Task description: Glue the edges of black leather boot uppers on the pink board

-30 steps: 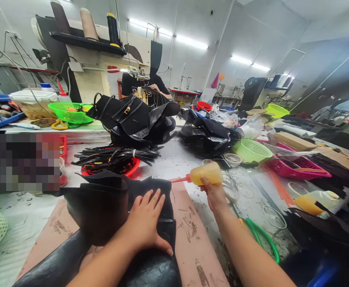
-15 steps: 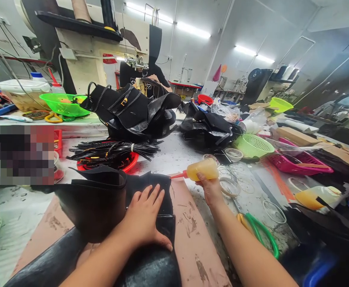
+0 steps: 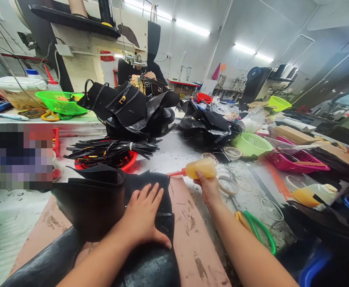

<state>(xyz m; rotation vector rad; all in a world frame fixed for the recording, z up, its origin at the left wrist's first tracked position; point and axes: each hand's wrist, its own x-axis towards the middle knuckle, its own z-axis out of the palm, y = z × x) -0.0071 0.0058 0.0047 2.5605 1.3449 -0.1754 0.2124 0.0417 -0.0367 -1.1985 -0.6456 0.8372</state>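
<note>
You have two hands on the table, the left hand (image 3: 142, 217) and the right hand (image 3: 209, 188), one glue bottle (image 3: 198, 169), two green baskets (image 3: 251, 144), one pink basket (image 3: 296, 163), one red bowl (image 3: 126, 161) and one pair of scissors (image 3: 256, 229)

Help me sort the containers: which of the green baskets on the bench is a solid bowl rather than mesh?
The bright green bowl at far left by the sewing machine. The pale green basket beside the pink tray is mesh.

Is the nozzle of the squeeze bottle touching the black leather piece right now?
No. The right hand holds the yellow squeeze bottle with its red nozzle in the air, just clear of the black leather piece.
</note>
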